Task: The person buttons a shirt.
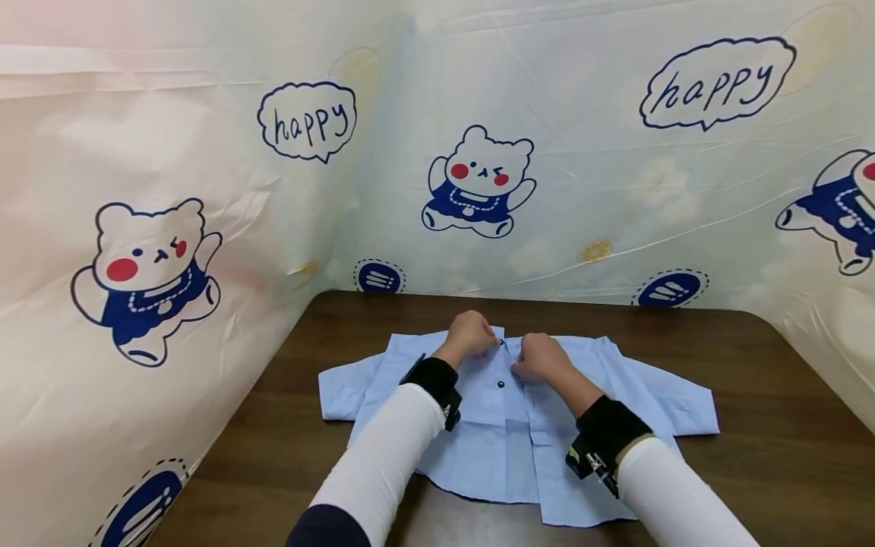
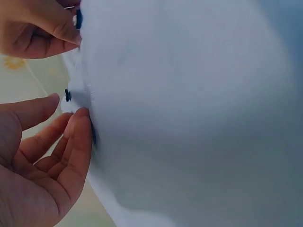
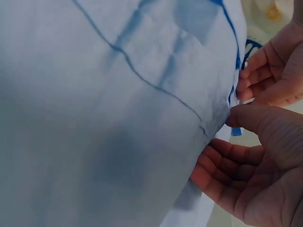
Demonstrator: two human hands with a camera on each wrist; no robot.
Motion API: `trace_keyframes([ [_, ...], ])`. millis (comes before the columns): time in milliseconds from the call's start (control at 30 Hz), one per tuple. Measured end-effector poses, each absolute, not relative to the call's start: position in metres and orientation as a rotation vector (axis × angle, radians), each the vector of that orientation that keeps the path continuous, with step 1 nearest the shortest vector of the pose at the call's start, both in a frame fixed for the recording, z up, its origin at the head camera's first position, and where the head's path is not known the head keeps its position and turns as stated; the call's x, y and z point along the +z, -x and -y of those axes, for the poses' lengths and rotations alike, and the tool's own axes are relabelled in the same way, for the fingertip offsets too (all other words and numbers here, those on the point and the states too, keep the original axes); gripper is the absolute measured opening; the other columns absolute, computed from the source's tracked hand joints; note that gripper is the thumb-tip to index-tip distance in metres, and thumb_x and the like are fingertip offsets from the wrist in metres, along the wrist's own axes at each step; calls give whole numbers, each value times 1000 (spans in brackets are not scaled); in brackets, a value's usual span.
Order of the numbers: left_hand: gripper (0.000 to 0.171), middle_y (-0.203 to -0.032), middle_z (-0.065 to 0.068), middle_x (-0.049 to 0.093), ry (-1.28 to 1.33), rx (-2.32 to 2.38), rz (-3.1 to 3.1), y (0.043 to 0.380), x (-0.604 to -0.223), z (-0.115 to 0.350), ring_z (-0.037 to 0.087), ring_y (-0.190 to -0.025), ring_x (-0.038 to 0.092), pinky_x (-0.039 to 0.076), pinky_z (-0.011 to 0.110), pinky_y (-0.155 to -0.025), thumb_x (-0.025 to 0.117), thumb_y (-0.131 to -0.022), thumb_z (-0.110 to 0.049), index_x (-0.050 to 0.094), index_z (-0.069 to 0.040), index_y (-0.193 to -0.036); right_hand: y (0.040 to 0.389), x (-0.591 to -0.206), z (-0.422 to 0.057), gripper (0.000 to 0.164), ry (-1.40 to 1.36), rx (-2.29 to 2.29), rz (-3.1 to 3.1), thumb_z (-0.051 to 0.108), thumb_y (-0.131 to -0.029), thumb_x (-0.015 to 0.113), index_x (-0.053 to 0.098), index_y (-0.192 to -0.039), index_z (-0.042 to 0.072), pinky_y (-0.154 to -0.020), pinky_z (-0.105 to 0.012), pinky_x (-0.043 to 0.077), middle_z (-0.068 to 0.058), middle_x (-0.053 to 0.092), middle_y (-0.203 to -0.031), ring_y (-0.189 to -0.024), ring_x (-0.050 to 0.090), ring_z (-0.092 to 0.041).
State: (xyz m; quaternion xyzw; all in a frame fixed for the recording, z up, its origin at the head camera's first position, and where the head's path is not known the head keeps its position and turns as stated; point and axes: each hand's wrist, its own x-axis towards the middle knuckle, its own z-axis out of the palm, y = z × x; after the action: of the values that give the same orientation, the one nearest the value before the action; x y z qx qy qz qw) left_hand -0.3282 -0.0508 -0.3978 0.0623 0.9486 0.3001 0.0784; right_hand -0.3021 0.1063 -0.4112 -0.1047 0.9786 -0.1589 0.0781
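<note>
A light-blue button-up shirt [image 1: 472, 448] lies spread on the brown table, front up, its right panel hanging lower than the left. Two dark buttons [image 1: 501, 384] show along the left panel's edge. Near the collar, my left hand [image 1: 472, 334] touches the front edge beside the upper button; in the left wrist view its thumb [image 2: 45, 111] stands apart from the bent fingers, a button [image 2: 67, 95] close by. My right hand [image 1: 543, 357] pinches the other panel's edge between thumb and fingers, seen in the right wrist view with the thumb [image 3: 246, 116] on top of the cloth.
The wooden table [image 1: 260, 463] reaches out past both sleeves. A printed curtain [image 1: 581, 175] with bears and "happy" bubbles stands behind and at the sides. Under the shirt's front hem is a greyish patch [image 1: 454, 520]. Black straps with small cameras [image 1: 437, 387] sit on both wrists.
</note>
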Motion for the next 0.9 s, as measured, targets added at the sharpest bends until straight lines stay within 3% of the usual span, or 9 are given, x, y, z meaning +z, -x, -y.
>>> trace_keyframes([
  [200,24,-57,1,60,-171,802,-2891,340,-408,44,15,-55,54,42,26,-54,73,-86,-17,71,-7,-64,316,-414,-95,14,328,-400,-2960,6,-85,66,61,-71,5,-57,-32,41,-3,51,-65,-59,47,-19],
  [333,34,-56,-1,46,-154,760,-2870,344,-413,41,15,-54,44,36,26,-52,70,-87,-14,55,-11,-56,323,-417,-91,19,346,-381,-2992,1,-87,58,58,-69,7,-60,-34,44,-4,53,-67,-61,47,-19],
  [467,36,-59,3,39,-118,754,-2885,348,-411,38,18,-54,41,32,28,-51,64,-89,-10,45,-12,-59,327,-420,-94,35,341,-487,-3047,-2,-88,53,42,-57,11,-53,-30,36,1,35,-57,-54,36,-16],
  [567,32,-57,4,51,-65,875,-2868,350,-410,39,18,-53,49,36,28,-50,65,-87,-10,53,-9,-58,327,-419,-101,42,339,-628,-3041,-1,-88,52,34,-52,13,-50,-28,28,3,25,-54,-49,29,-14],
  [767,22,-56,6,63,131,1506,-2532,346,-417,43,12,-50,60,50,23,-50,67,-84,-2,63,-4,-62,323,-413,-114,36,277,-953,-2930,5,-91,55,49,-56,8,-51,-26,33,1,39,-54,-51,42,-15],
  [900,2,-63,8,64,208,1862,-2209,339,-414,45,12,-53,62,54,24,-54,67,-84,3,67,4,-81,319,-408,-118,19,219,-1211,-2829,8,-93,59,67,-79,-2,-58,-27,42,-5,55,-66,-62,53,-18],
])
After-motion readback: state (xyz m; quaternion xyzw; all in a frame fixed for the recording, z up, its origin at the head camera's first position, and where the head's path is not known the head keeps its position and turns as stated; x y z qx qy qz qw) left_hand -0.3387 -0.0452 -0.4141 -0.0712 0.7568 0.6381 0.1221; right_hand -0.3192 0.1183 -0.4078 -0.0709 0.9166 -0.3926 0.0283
